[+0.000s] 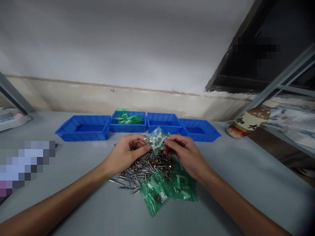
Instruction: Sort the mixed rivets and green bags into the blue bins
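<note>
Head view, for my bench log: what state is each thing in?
Left hand: pinching clear bag
Right hand: pinching its other side
Clear bag: held up, contents visible
Metal pins: loose, heaped
Green bags: filled, lying against heap
Leftmost bin: open, small dark piece inside
Second bin: open, holding green packets
Two right bins: open
Bottle: capped, fill level unclear

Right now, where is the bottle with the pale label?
In the head view, the bottle stands on the right of the table, to the right of the rightmost blue bin.
</note>
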The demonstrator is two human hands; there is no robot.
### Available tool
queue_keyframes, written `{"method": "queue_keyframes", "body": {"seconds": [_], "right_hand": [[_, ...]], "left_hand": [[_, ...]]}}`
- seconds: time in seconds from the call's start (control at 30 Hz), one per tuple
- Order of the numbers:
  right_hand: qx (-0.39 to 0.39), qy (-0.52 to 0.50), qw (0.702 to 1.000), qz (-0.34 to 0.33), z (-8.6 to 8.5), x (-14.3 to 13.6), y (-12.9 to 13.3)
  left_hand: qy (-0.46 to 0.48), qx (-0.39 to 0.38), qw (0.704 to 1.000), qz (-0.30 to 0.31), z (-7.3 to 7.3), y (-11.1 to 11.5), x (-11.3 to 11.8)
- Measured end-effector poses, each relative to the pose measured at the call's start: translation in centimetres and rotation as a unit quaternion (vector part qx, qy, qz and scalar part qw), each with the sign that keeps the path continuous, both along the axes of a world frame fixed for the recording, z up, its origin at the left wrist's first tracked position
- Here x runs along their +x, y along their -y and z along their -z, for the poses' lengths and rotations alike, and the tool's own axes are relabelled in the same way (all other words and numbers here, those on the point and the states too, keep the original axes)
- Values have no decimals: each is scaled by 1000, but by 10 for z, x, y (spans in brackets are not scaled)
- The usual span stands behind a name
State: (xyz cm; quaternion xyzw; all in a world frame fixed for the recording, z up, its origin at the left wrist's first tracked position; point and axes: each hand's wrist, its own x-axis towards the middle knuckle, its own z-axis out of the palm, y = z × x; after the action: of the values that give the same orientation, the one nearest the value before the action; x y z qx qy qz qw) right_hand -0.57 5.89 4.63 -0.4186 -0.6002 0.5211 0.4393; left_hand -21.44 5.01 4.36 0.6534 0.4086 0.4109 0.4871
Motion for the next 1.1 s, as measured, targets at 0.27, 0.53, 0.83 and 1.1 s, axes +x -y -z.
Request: {"method": "queue_keyframes", "body": {"seconds": [0.27,0.53,0.83,1.1], "right_hand": [[-26,-1,999,-19,-4,-1,4],[-52,-65,997,-5,-2,1,2],[-19,2,994,-106,-2,-6,9],[102,-9,993,61,-8,-3,-7]], "left_hand": [[27,39,999,7,-2,0,1],[25,69,996,-47,5,-4,-2],[33,88,991,-90,7,-9,-8],[-160,170,971,-56,-3,2,-7]]}}
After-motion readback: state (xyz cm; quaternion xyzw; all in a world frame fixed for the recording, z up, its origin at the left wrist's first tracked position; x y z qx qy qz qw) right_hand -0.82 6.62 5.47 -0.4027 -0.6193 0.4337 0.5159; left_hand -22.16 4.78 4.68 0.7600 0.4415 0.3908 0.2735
